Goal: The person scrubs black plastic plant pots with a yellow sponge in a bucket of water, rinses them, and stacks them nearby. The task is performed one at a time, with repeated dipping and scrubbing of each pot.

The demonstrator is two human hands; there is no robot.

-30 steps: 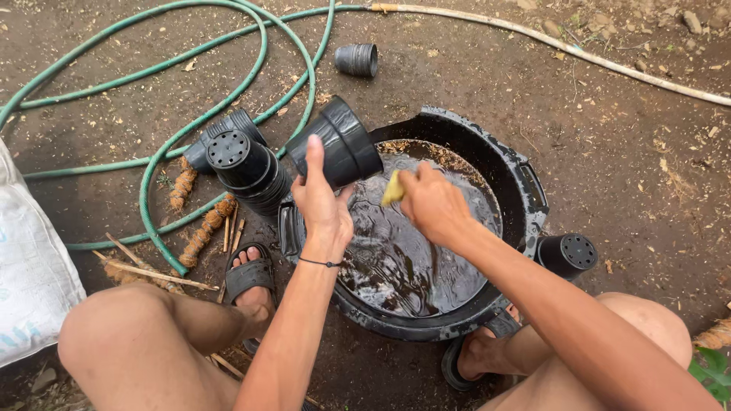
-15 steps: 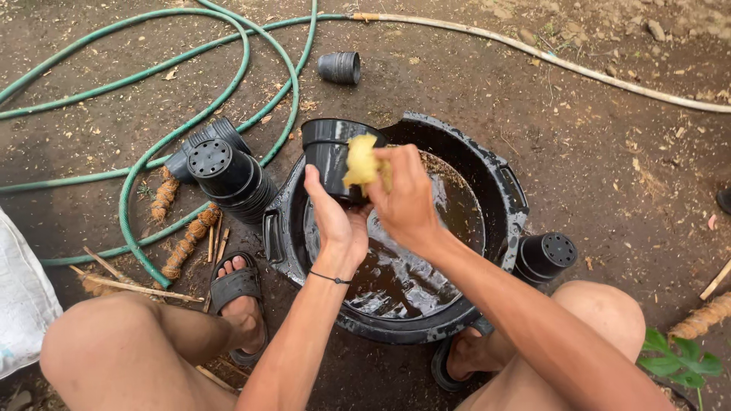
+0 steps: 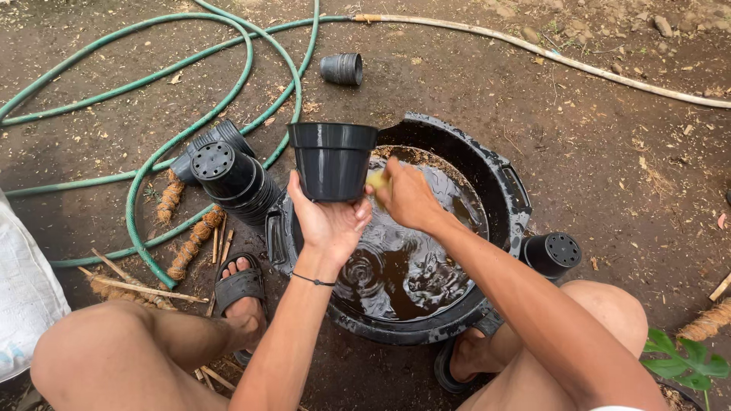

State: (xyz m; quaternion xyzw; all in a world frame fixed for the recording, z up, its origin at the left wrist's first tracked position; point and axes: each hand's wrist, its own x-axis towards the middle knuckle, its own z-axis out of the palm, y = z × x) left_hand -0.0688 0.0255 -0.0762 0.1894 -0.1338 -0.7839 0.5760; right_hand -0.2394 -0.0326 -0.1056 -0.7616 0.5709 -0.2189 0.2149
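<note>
My left hand (image 3: 329, 221) holds a black plastic plant pot (image 3: 333, 158) upright by its base, above a black tub (image 3: 509, 198) of muddy brown water. My right hand (image 3: 407, 196) is closed on a small yellow sponge (image 3: 375, 180) and presses it against the pot's right side. Ripples spread on the water below the pot. Both my knees and sandalled feet flank the tub.
A stack of black pots (image 3: 232, 179) lies on its side left of the tub. One pot (image 3: 341, 68) lies farther back and another (image 3: 552, 253) by the tub's right edge. A green hose (image 3: 145, 179) loops over the dirt. A white sack (image 3: 23, 297) sits at left.
The pot has turned from tilted on its side to upright. My right hand with the sponge has moved from the pot's rim and inside to its outer right side.
</note>
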